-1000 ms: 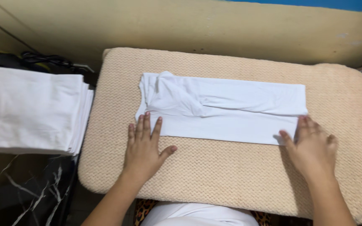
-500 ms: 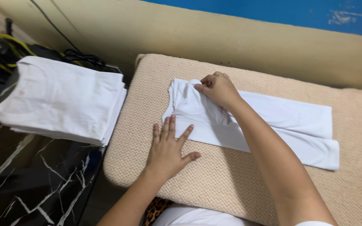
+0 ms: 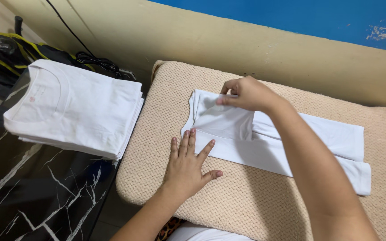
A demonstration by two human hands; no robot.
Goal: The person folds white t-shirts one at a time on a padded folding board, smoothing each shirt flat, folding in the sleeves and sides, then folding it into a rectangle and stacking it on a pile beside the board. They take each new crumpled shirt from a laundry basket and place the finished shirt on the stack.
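Observation:
A white T-shirt (image 3: pixel 291 143) lies folded into a long strip on a beige textured cushion (image 3: pixel 246 201). My left hand (image 3: pixel 188 165) rests flat with fingers spread, its fingertips on the near left edge of the strip. My right hand (image 3: pixel 244 93) reaches across to the strip's far left end and pinches the sleeve flap (image 3: pixel 222 118), which lies flattened over the fold.
A stack of folded white T-shirts (image 3: pixel 77 107) sits on a black marble-patterned table (image 3: pixel 27 187) to the left. Behind it are a black cable (image 3: pixel 90 58) and a dark iron (image 3: pixel 5 47). A beige and blue wall (image 3: pixel 269 35) runs along the cushion's far side.
My right hand left the strip's right end, crossed to the left end and took hold of the bunched sleeve, now laid flatter. The view has turned left. The left hand stayed put.

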